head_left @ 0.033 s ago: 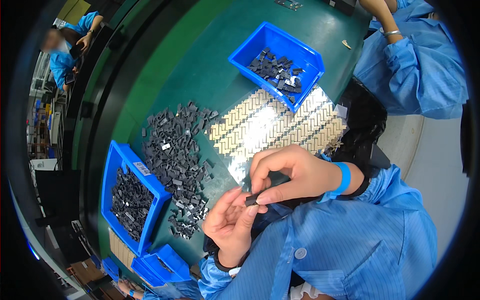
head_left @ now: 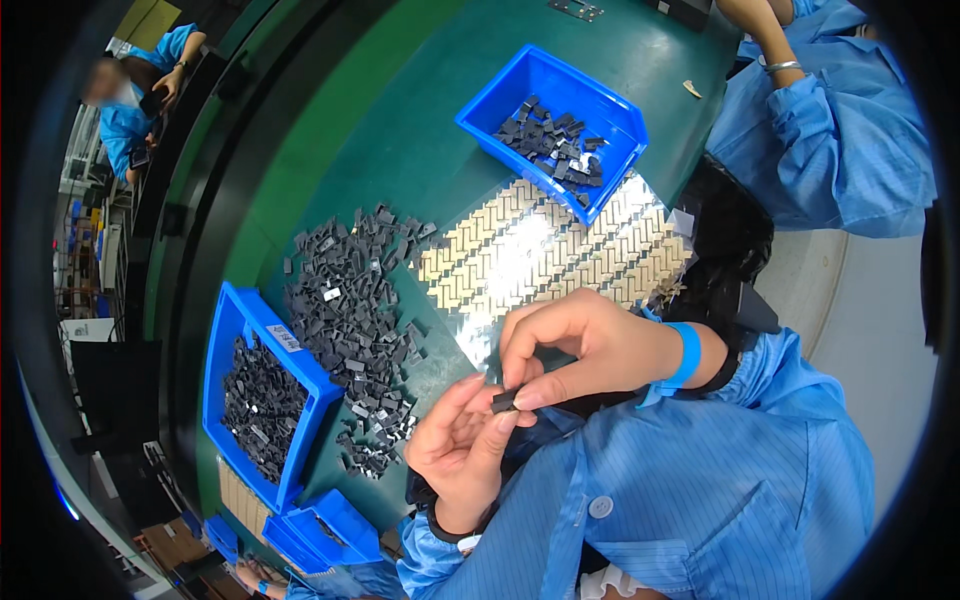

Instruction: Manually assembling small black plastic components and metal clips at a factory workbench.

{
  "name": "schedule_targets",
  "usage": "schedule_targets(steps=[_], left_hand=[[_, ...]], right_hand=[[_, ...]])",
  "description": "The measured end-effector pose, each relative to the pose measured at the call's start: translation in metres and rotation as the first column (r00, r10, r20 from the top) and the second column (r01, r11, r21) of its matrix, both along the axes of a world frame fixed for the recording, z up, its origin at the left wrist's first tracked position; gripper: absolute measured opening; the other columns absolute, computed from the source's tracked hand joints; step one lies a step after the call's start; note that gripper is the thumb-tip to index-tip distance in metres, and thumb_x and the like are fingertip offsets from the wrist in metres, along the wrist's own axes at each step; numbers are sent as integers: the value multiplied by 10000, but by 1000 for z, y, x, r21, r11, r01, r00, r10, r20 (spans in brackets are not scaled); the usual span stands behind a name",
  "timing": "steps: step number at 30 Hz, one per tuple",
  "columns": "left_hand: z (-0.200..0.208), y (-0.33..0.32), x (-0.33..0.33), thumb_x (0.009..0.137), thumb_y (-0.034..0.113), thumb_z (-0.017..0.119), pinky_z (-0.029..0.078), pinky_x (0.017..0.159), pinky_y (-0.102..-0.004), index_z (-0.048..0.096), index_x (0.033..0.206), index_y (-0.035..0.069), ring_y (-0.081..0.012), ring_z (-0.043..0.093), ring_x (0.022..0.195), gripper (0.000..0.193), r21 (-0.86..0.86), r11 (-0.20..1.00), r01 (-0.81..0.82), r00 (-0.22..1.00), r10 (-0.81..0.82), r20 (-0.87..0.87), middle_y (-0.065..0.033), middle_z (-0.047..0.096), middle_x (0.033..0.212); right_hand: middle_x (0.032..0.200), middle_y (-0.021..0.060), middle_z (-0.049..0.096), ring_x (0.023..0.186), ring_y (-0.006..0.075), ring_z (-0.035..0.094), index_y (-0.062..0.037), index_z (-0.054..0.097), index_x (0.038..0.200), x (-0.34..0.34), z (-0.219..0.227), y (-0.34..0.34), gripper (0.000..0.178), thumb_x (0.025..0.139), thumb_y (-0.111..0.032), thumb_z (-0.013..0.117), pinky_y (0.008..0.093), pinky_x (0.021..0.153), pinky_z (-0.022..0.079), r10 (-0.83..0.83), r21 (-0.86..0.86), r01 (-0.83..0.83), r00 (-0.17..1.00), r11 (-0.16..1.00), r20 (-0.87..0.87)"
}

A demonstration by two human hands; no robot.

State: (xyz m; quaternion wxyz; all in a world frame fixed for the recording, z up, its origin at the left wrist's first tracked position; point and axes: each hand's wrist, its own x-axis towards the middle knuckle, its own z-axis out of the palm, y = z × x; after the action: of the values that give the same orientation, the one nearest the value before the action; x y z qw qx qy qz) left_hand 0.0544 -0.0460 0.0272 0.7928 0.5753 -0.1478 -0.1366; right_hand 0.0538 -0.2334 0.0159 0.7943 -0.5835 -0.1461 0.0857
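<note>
Between the fingertips of both hands is a small black rectangular block. My right hand pinches its near end with thumb and forefinger. My left hand grips the same block from below, thumb against its side. Just beyond the hands lies a clear sheet covered with rows of cream-coloured small pieces, glare whitening its middle. A loose heap of black blocks spreads over the green table to the left of my hands.
A blue bin with black blocks stands at the sheet's far edge. Another blue bin, full of them, is at left, with smaller blue bins nearer. One co-worker's sleeve is at right; another person is far left.
</note>
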Motion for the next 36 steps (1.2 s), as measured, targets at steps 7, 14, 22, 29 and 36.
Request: schedule_targets(steps=[7, 14, 22, 29, 36], left_hand=[[2, 6, 12, 802, -86, 581, 546, 705, -345, 426, 1227, -83, -258, 646, 777, 452, -20, 974, 226, 974, -226, 27, -241, 625, 898], [12, 8, 17, 757, -84, 635, 534, 683, -315, 463, 1208, -78, -224, 654, 739, 483, 258, 945, 200, 952, -250, 178, -194, 648, 852], [12, 7, 10, 706, -69, 686, 520, 662, -274, 531, 1175, -28, -196, 661, 740, 496, 531, 842, 93, 907, -291, 303, -154, 660, 873], [6, 0, 4, 806, -28, 594, 531, 639, -277, 596, 1048, -30, -204, 639, 700, 243, 22, 996, 91, 955, -81, -286, -167, 640, 861], [-5, 3, -1, 887, 51, 509, 474, 708, -273, 610, 1065, 56, -170, 588, 867, 205, -591, 806, -9, 578, -479, -661, -147, 634, 961]], right_hand=[[860, 57, 565, 775, 118, 543, 26, 604, 830, 2, -7, -1, 83, 799, -38, 647, 247, 702, 427, 391, 465, -240, 883, 852, -261], [736, 16, 559, 712, 90, 523, 0, 574, 753, 6, -3, 3, 63, 775, -42, 615, 234, 677, 412, 419, 385, -298, 863, 873, -282], [615, -28, 476, 573, 36, 423, -21, 497, 675, 9, -1, 9, 89, 734, -34, 563, 216, 503, 337, 360, 181, -321, 895, 930, -264], [619, 33, 530, 587, 71, 474, -36, 473, 718, 3, -3, 13, 295, 864, -264, 589, 245, 511, 359, 81, 90, -75, 994, 993, -68], [640, 50, 455, 565, 202, 474, -50, 457, 724, 11, -25, 17, 316, 852, -316, 571, 299, 517, 386, -144, -183, 278, 837, 943, 529]])
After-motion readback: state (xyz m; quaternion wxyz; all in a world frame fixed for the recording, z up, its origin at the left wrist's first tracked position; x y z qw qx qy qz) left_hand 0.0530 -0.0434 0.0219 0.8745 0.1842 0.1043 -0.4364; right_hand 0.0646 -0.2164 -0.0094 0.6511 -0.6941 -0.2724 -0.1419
